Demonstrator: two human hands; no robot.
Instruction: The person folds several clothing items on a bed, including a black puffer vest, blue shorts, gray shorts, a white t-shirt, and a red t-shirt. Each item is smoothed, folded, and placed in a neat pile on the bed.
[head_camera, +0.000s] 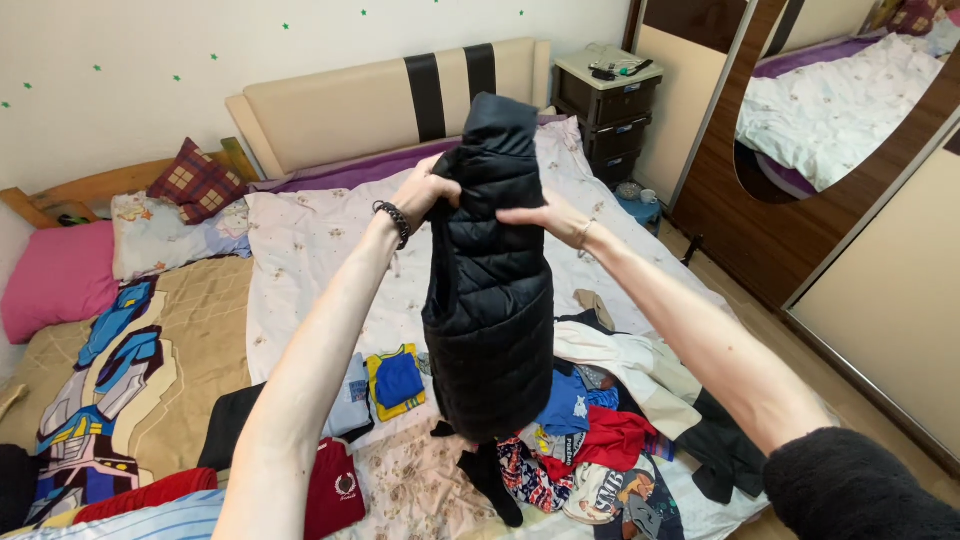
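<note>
Black quilted jacket (490, 290) hangs from my left hand (428, 190) and right hand (540, 213), both pinching its top. Loosened fingers could drop it onto the clothes pile (600, 440) below on the bed (320, 250).

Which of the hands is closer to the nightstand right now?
Right. The right hand grips the black quilted jacket on the side facing the nightstand; the left hand grips the jacket's opposite side, farther from it.
</note>
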